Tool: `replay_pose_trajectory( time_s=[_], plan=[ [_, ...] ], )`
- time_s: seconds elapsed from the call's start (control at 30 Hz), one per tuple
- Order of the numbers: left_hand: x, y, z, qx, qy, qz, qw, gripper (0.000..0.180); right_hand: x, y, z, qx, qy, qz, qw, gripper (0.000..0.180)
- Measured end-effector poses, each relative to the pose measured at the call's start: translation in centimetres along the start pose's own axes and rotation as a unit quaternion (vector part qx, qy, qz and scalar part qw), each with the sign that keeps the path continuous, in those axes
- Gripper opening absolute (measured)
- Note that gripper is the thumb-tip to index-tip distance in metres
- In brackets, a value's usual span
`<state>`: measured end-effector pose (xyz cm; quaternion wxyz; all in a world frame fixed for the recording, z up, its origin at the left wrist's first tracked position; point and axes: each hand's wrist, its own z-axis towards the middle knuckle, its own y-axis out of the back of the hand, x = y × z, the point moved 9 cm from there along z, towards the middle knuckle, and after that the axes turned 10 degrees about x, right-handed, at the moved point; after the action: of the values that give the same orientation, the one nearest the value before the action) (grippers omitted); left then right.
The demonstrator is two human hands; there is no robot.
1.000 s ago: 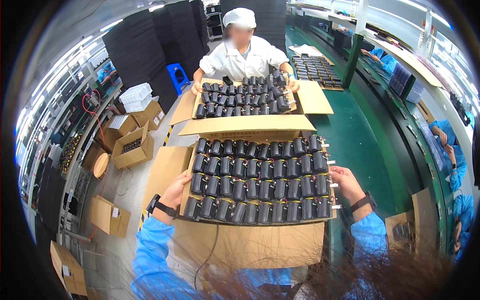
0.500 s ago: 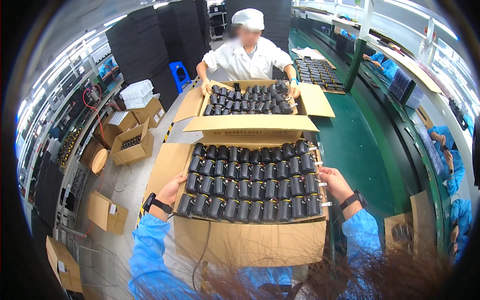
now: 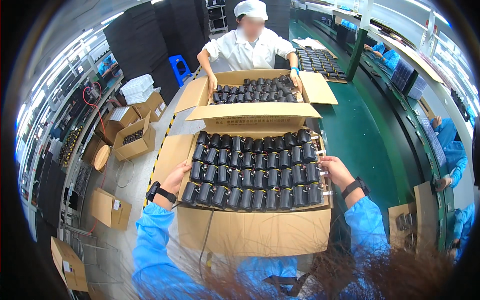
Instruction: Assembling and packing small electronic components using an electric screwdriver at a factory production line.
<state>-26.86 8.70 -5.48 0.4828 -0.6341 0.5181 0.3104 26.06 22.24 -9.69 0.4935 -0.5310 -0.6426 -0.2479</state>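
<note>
A loaded tray of black cylinders [image 3: 259,177] with yellow bands lies level at the opening of the near cardboard box [image 3: 255,232]. At its left edge, my left hand [image 3: 176,179] grips the side, fingertips partly hidden. Opposite it, my right hand [image 3: 337,171] is closed on the right edge, beside small white tabs. Beyond, a far cardboard box [image 3: 250,111] contains another layer of black cylinders [image 3: 257,93]. A co-worker in white has one hand [image 3: 212,83] and the other hand [image 3: 296,80] at its two sides.
A green workbench [image 3: 357,135] runs along the right, with a tray of cylinders [image 3: 320,64] at its far end. To the left stand cardboard boxes [image 3: 134,140], a blue stool [image 3: 180,69] and a round wooden stool [image 3: 102,158]. Other people's blue sleeves show at far right.
The far layer of cylinders sits lower inside its box, and the co-worker's hands have moved down with it. My hands keep their hold on the near tray; the view has shifted slightly.
</note>
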Motion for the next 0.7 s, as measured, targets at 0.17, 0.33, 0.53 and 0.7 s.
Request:
replay_pose_trajectory(
  time_s=[0.17, 0.33, 0.53, 0.7],
  plan=[
    [0.5, 2.1, 0.4, -0.014, 0.01, -0.006, 1.0, 0.035, -0.3, -1.8, 0.4, 0.066, -0.059, 0.088, 0.992, 0.02],
    [1.4, 4.8, 1.6, -0.02, -0.001, 0.027, 0.999, 0.031, -0.3, -2.6, 0.0, 0.018, -0.042, 0.128, 0.991, 0.021],
    [0.5, 2.0, 1.7, 0.025, -0.01, 0.012, 1.0, 0.032, -1.0, 0.1, 0.6, 0.0, 0.009, 0.097, 0.995, 0.017],
    [-0.6, 0.3, 0.6, 0.034, -0.017, 0.006, 0.999, 0.034, 0.1, 1.0, 0.4, -0.015, 0.068, 0.027, 0.997, 0.017]
  ],
)
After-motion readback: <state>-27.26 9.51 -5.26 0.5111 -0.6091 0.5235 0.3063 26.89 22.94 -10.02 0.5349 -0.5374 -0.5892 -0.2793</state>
